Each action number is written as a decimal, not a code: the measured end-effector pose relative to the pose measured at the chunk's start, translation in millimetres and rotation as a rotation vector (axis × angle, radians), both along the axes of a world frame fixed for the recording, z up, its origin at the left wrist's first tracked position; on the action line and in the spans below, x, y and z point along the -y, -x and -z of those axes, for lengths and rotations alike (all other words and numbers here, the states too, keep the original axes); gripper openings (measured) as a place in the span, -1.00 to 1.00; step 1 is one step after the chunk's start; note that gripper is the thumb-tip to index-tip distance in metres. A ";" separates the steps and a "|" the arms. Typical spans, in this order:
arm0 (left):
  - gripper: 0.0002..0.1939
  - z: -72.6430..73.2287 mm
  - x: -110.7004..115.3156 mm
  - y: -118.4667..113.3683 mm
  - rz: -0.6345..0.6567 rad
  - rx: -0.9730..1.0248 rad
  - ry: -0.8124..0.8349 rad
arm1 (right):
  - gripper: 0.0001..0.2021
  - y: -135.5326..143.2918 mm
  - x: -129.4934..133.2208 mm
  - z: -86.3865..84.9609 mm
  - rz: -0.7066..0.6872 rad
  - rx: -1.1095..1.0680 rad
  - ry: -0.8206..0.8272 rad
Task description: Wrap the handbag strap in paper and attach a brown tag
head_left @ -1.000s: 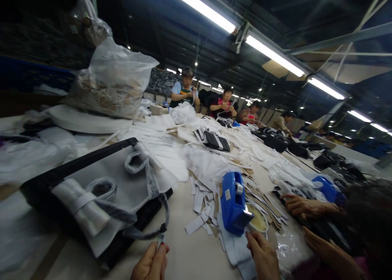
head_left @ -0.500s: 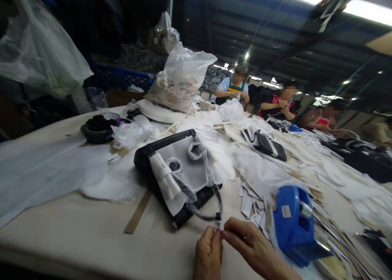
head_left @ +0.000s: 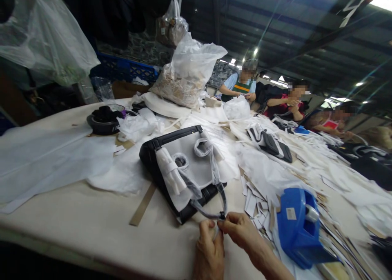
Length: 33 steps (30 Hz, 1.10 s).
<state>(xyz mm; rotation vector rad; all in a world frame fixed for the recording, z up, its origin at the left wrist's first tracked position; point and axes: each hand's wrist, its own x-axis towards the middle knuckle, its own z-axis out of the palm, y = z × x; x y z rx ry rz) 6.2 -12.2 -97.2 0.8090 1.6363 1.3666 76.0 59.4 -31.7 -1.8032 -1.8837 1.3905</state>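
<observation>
At table edge, both hands' grip (head_left: 221, 222) pinches wrapped strap (head_left: 211, 208) end.

factory workshop | long worktable (head_left: 92, 231) | seated workers (head_left: 241, 86) | strip lights

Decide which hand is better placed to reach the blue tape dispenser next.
Probably the right hand: the tape dispenser sits on its side, while the left hand lies farther off, pinching the strap.

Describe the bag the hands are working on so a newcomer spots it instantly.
On the long cream worktable, just beyond both hands, lies the flat black handbag under white wrapping. Unlike the other black bags farther down, its plastic-wrapped strap runs to the left hand and right hand.
</observation>
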 end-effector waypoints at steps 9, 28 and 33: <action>-0.73 -8.8 5.6 8.8 0.027 -0.050 -0.118 | -0.84 2.2 1.5 -3.3 0.029 -0.069 0.014; -0.66 -33.2 -10.8 27.6 0.161 0.691 0.195 | -0.76 -26.2 13.4 -10.5 -0.112 0.046 -0.212; -0.62 -32.9 -11.3 24.9 0.230 0.852 0.262 | -0.82 -20.2 21.6 14.4 0.030 -0.398 -0.111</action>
